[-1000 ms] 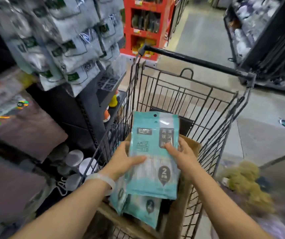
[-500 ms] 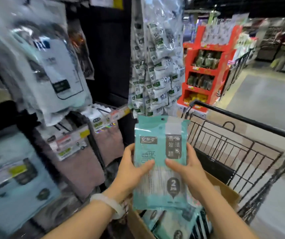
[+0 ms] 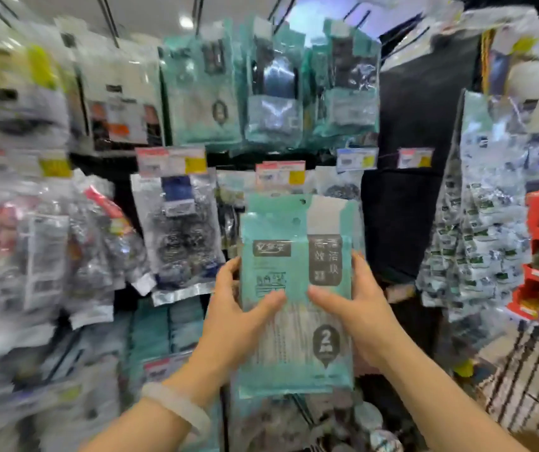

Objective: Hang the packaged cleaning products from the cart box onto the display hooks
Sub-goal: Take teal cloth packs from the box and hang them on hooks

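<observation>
The teal packets [image 3: 296,288] have come up out of the cart since a second ago, and the view has swung from the basket to the hanging wall of goods, so the stack now stands upright right in front of the display, with the cart's wire [image 3: 522,363] only just showing at four o'clock. The left hand [image 3: 232,318] grips the stack's left edge, thumb laid across the front and the other fingers curled behind; the right hand [image 3: 358,308] mirrors it on the right edge, thumb on the face near the grey label. More than one packet is held, since a second header peeks out above the front one, each with a small punched hole near the top. To hang these well, I'd say she should find the right hook first: matching teal packs [image 3: 203,89] hang at eleven o'clock, and a price tag [image 3: 279,174] sits just above the stack at twelve. The frame is too blurred to show any bare hook, so I can't say which one is free. My advice would be to line up the holes, keep the headers flat between the thumbs, and slide them straight onto the prong rather than at an angle, which could tear the film. Neighbouring bags crowd close at nine o'clock and may snag.
</observation>
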`<state>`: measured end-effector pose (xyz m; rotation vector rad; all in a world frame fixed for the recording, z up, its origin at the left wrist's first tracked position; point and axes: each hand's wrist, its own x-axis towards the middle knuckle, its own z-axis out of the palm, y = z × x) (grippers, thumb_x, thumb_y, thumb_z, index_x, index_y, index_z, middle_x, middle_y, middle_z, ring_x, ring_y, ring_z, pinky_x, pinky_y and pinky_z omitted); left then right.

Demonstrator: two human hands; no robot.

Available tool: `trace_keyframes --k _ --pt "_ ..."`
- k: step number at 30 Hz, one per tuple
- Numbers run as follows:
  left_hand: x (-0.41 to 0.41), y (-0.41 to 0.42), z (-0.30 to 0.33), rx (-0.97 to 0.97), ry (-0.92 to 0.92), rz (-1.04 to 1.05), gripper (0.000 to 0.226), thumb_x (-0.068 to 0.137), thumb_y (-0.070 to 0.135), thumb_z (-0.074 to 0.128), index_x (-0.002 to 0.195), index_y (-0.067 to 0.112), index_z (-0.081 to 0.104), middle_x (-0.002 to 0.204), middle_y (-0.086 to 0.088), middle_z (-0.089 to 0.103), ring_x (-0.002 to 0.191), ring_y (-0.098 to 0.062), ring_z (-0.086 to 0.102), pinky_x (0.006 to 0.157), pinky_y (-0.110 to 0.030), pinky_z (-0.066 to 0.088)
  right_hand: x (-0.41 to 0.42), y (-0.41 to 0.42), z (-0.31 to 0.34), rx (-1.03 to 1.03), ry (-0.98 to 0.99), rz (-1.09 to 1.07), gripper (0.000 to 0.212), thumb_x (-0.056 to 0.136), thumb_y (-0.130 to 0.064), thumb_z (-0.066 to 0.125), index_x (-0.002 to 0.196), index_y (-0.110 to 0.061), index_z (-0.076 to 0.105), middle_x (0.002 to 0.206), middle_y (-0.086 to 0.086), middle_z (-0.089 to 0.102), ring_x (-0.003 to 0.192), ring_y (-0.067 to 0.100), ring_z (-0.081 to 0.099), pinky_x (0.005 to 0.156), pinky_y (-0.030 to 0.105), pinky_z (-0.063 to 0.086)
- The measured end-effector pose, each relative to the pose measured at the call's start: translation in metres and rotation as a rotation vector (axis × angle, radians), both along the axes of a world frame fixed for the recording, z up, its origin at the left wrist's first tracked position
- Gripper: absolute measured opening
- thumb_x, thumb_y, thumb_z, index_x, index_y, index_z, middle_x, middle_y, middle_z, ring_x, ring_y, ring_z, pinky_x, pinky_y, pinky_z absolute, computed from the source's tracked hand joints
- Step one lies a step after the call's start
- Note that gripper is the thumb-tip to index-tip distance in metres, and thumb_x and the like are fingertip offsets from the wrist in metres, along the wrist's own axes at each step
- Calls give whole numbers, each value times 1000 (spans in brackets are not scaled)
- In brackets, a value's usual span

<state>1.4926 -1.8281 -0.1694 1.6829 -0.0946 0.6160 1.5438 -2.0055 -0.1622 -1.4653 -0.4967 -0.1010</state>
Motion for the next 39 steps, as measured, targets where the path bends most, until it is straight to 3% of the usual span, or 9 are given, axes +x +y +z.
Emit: trace_keyframes --k 4,9,15,20,25,30,33,36,39 --pt "-43 50 50 -22 -109 78 56 72 18 78 107 46 45 107 -2 69 91 -15 71 72 -34 59 -21 60 51 54 -110 120 72 72 -8 76 132 -29 40 111 0 68 97 18 69 84 47 56" --pt "-74 91 110 -46 -230 164 55 73 9 76 112 33 46 100 -4 71 81 -16 73 60 -27 59 -34 113 115 65 -209 237 74 71 -10 77 133 -29 42 109 -2 69 90 10 70 74 34 59" --pt "-76 117 163 -40 -262 281 66 72 11 77 122 28 38 100 -2 68 75 -14 72 53 -23 57 -25 152 169 95 -180 225 65 67 -14 81 120 -23 44 101 7 67 85 24 71 75 45 58" --pt "-54 127 199 46 -236 360 85 78 26 72 141 44 18 127 -4 56 102 -25 65 81 -46 57 10 160 202 108 -184 260 40 71 -10 78 100 -18 50 93 8 71 70 20 73 54 31 58" --pt "-18 136 218 163 -264 432 61 97 13 45 141 49 24 150 -4 35 122 -31 52 95 -54 49 56 152 228 163 -140 271 60 72 -9 76 122 -15 43 103 17 67 71 28 73 56 36 58" --pt "6 164 228 60 -300 568 57 97 7 41 143 38 28 130 -8 54 88 -28 64 75 -51 57 100 149 249 244 -160 246 67 74 -9 74 129 -22 38 105 15 66 65 23 72 50 33 56" --pt "19 179 234 120 -309 624 56 97 5 40 143 36 29 120 4 55 80 -16 62 58 -31 54 118 151 265 242 -172 245 68 75 -11 75 130 -25 37 105 13 67 69 23 73 52 34 57" --pt "27 189 238 148 -299 638 56 97 5 39 142 37 30 102 18 53 70 -12 60 46 -20 48 128 156 283 295 -213 230 62 75 -8 74 125 -22 40 94 7 68 59 17 72 45 29 54" --pt "34 193 243 148 -288 654 53 97 6 39 141 35 33 111 6 53 71 -9 58 39 -11 44 133 161 297 287 -297 204 64 74 -10 74 125 -26 39 96 10 64 58 17 71 47 28 55"
